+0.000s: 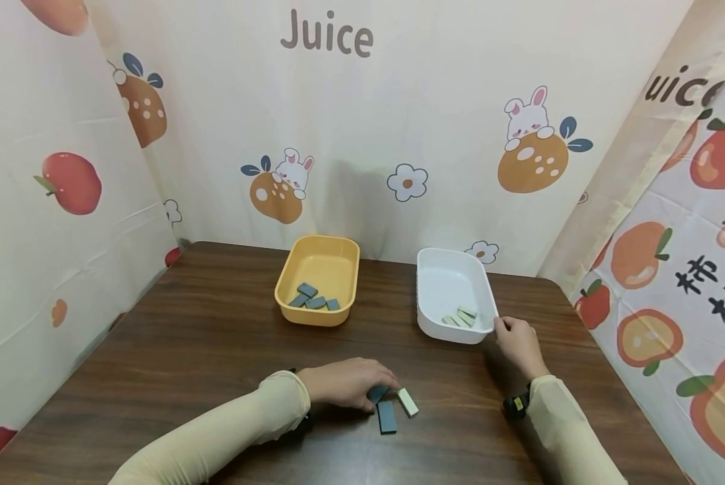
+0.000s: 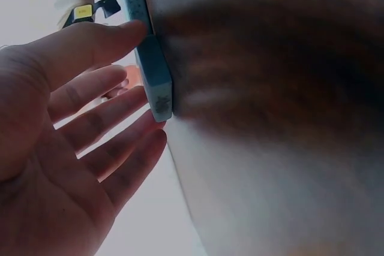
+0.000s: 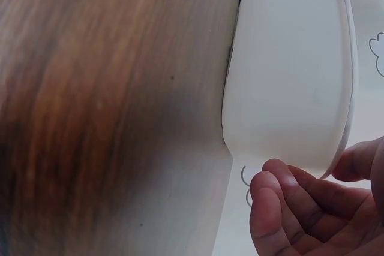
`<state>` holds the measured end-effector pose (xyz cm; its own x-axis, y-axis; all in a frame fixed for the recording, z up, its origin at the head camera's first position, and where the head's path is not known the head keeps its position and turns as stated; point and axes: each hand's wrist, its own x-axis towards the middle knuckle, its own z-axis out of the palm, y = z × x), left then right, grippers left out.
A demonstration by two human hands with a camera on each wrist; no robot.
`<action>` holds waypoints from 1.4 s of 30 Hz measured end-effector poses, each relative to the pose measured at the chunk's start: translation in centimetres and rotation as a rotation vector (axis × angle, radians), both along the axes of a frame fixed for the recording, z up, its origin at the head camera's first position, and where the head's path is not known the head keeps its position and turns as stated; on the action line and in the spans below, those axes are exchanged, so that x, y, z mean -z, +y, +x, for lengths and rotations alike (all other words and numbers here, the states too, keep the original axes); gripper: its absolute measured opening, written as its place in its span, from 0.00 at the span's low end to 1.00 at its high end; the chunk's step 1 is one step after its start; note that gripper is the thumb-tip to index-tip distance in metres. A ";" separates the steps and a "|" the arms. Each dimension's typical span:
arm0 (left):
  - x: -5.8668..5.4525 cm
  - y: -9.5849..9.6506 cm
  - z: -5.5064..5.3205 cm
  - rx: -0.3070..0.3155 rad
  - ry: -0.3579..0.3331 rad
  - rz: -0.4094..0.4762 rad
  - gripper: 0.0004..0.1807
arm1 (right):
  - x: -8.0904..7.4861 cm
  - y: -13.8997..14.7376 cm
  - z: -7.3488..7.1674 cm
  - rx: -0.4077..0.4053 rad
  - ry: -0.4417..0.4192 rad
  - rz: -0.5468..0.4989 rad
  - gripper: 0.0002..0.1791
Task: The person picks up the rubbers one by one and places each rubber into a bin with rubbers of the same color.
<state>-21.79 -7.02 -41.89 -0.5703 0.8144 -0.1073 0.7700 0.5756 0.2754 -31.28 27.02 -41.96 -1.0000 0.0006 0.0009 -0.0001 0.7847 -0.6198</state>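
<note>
My left hand (image 1: 350,382) is low over the table, its fingers and thumb spread around a small blue-grey block (image 2: 155,79). In the left wrist view the thumb tip overlaps the block's end, with the other fingers loosely extended behind it. Right beside it lies a second blue-grey block (image 1: 387,417), and a pale green block (image 1: 407,402) sits just to the right of the fingertips. My right hand (image 1: 520,345) pinches the near right corner of a white plastic bin (image 3: 288,76), thumb at the rim and fingers curled beneath. Several pale green blocks (image 1: 461,316) lie in this bin.
A yellow bin (image 1: 317,316) stands at the table's back, left of the white one, with several blue-grey blocks (image 1: 316,302) in its near end. Printed curtains (image 1: 350,108) hang behind and beside the brown wooden table (image 1: 204,337).
</note>
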 end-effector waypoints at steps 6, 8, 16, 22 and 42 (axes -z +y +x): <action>-0.1 -0.1 0.0 0.011 -0.003 0.007 0.26 | 0.2 -0.1 0.1 0.008 0.006 0.012 0.25; -0.1 -0.1 0.1 0.010 -0.007 0.008 0.26 | 0.3 -0.1 0.0 0.008 0.005 0.013 0.25; -0.2 -0.1 -0.1 -0.011 -0.006 -0.005 0.24 | 0.3 -0.1 -0.1 0.005 -0.004 0.005 0.26; -0.5 -0.6 -0.3 -0.041 -0.012 0.014 0.21 | 0.3 0.0 -0.3 0.002 -0.007 -0.001 0.25; -2.1 -3.2 -0.9 -0.211 0.041 0.198 0.15 | 0.4 0.0 -0.1 0.008 0.010 0.011 0.25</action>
